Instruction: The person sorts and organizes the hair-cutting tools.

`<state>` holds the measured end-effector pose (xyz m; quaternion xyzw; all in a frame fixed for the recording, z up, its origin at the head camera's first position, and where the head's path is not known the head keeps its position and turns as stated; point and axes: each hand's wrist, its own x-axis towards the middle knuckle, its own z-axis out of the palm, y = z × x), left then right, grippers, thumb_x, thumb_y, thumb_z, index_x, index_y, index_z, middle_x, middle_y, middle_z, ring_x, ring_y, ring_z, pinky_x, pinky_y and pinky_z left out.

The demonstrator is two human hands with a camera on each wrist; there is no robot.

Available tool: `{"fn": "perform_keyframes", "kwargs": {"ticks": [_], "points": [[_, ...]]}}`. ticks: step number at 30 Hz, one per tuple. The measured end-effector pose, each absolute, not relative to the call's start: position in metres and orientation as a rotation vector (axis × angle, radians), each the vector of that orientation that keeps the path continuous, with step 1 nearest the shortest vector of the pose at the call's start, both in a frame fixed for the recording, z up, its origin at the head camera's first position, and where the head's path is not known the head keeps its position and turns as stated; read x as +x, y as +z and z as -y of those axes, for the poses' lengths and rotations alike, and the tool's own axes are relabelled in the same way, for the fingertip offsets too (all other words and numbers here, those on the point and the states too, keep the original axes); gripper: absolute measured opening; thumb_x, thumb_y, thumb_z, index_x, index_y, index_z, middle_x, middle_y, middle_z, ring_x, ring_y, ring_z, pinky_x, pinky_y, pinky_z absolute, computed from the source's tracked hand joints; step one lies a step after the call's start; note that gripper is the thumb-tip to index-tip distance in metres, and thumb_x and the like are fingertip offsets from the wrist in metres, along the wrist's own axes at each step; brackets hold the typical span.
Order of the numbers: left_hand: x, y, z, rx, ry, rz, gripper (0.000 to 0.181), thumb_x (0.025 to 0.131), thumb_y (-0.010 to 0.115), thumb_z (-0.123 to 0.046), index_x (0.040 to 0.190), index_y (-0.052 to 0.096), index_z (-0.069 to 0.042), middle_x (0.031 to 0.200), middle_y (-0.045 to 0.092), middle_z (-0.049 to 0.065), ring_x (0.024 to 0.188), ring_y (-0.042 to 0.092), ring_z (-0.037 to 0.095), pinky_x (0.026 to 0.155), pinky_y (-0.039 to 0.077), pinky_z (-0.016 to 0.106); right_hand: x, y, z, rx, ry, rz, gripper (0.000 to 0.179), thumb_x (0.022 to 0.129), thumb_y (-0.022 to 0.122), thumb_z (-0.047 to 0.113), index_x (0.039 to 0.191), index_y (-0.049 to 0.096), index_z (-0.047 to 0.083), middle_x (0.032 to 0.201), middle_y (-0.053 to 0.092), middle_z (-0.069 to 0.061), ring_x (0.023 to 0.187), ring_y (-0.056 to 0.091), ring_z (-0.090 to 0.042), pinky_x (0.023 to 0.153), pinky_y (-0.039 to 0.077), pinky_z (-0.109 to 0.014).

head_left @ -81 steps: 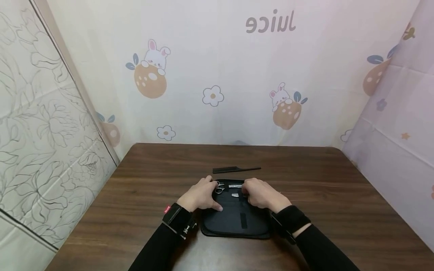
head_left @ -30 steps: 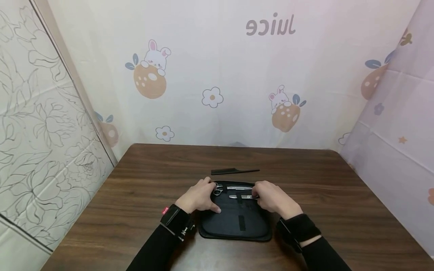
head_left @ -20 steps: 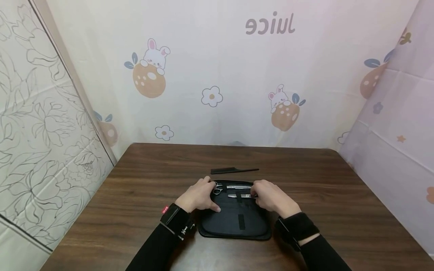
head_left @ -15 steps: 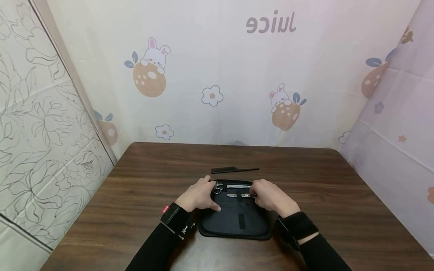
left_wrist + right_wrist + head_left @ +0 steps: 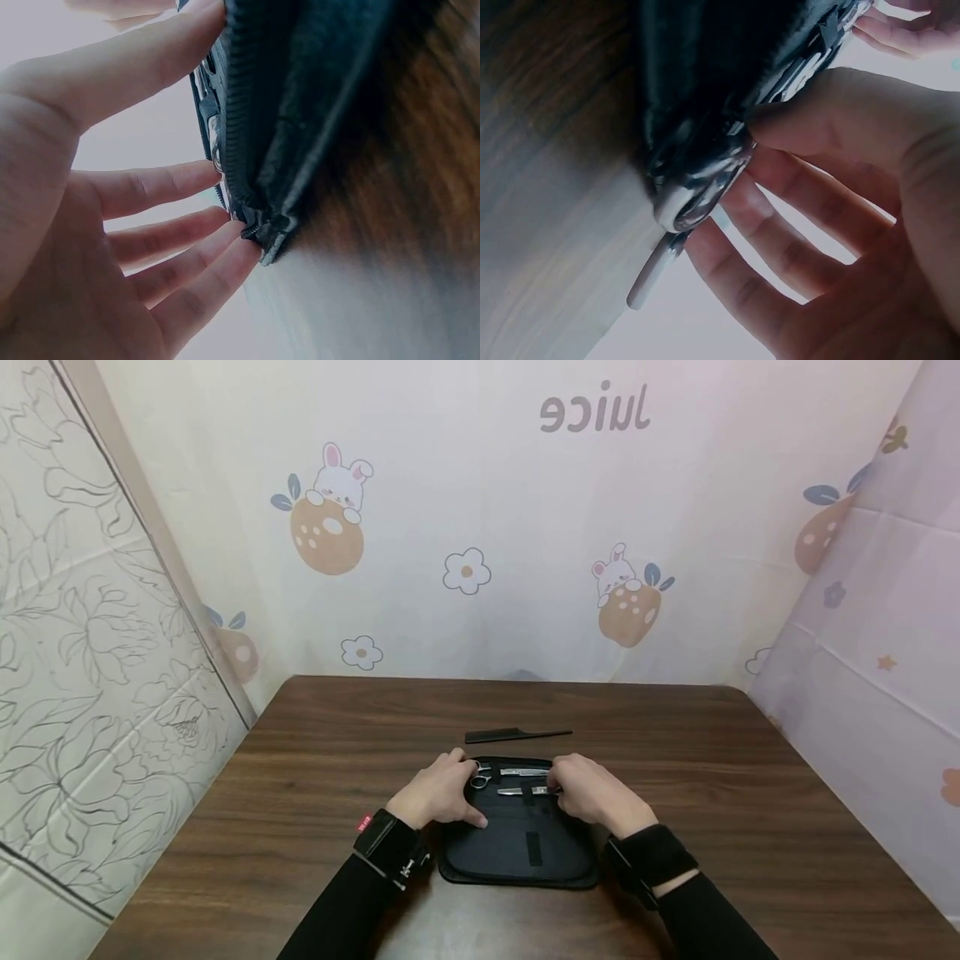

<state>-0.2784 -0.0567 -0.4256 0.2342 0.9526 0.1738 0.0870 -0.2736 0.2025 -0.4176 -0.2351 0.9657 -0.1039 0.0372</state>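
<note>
Black case (image 5: 495, 856) on the counter (image 5: 300, 810), two scissors strapped inside, both hands engaged.
From the left: left hand (image 5: 437, 793) spread, fingers straight against the case's far-left edge, thumb resting on its panel, no grip on any tool. Upper scissors (image 5: 525, 772) lie along the far side; lower scissors (image 5: 513, 792) just nearer, crossed by a strap (image 5: 527, 795). Right hand (image 5: 596, 792) curled, pinching the lower scissors' handle end. Risk, as judged: uneven pulling or pushing could snag blades on the strap, or shift the case if lightly braced. Obscured: upper handles, partly; upper tips; lower handles. Right wrist view dark, blurred.
</note>
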Motion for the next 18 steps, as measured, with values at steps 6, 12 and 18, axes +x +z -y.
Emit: {"fn": "perform_keyframes", "kwargs": {"ticks": [6,12,18], "points": [[-0.2788,-0.4259,0.0555,0.693,0.518,-2.834,0.075,0.075,0.09,-0.046,0.133,0.062,-0.008,0.128,0.051,0.008,0.119,0.05,0.027,0.095,0.049,0.046,-0.2732,-0.4176,-0.1998,-0.707,-0.307,-2.953,0.024,0.087,0.062,-0.009,0.097,0.077,0.007,0.097,0.067,-0.003,0.082,0.061,-0.015,0.073,0.051,-0.034],[-0.2787,-0.4246,0.0546,0.695,0.515,-2.836,0.075,0.075,0.09,-0.046,0.133,0.062,-0.008,0.127,0.051,0.008,0.118,0.05,0.026,0.096,0.049,0.045,-0.2722,-0.4177,-0.1968,-0.733,-0.305,-2.971,0.022,0.085,0.063,-0.011,0.093,0.076,0.006,0.095,0.067,-0.005,0.08,0.06,-0.016,0.072,0.051,-0.035],[-0.278,-0.4234,0.0554,0.691,0.517,-2.832,0.075,0.075,0.09,-0.045,0.133,0.062,-0.007,0.128,0.052,0.008,0.119,0.05,0.026,0.096,0.049,0.045,-0.2738,-0.4189,-0.1931,-0.743,-0.3,-2.988,0.021,0.085,0.064,-0.009,0.09,0.076,0.007,0.092,0.067,-0.004,0.078,0.058,-0.015,0.071,0.052,-0.035]]}}
